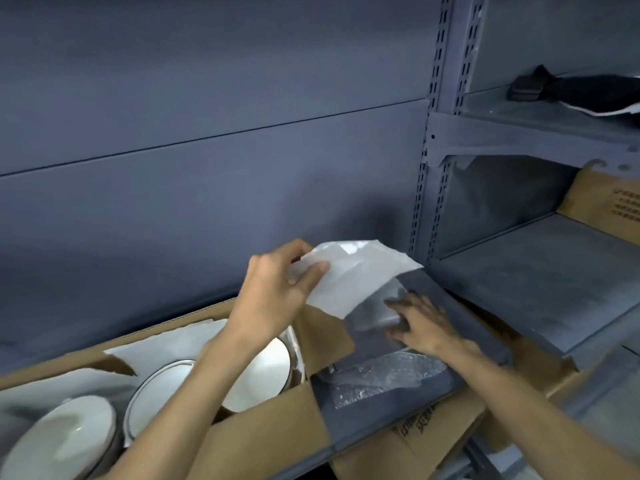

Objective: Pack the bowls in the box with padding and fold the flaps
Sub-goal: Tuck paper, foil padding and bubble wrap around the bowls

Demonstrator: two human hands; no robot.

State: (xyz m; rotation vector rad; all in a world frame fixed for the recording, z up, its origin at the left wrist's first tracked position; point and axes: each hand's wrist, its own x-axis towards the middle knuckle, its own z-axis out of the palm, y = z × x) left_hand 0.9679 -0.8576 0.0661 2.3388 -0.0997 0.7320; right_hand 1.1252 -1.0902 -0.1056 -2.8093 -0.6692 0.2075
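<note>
Bowls (pixel 256 372) sit on edge in the open box (pixel 263 427) at lower left, white sheets around them, so the padding step looks under way: the left hand (pixel 273 292) pinches a foam sheet (pixel 353 275) above the box, while the right hand (pixel 422 327) rests with spread fingers on clear wrap (pixel 377 375) lying on the shelf (pixel 540 282) beside it. Next the sheet likely needs lowering between bowls; motion blur and the forearms hide how many bowls there are and where the flaps lie.

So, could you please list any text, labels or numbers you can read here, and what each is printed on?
Nothing can be read for certain.
Brown cardboard box on the right-hand shelf: several lines of dark print, too small and blurred to read.
Brown cardboard flap under the grey shelf edge: bold dark characters, partly hidden and blurred, unreadable.
</note>
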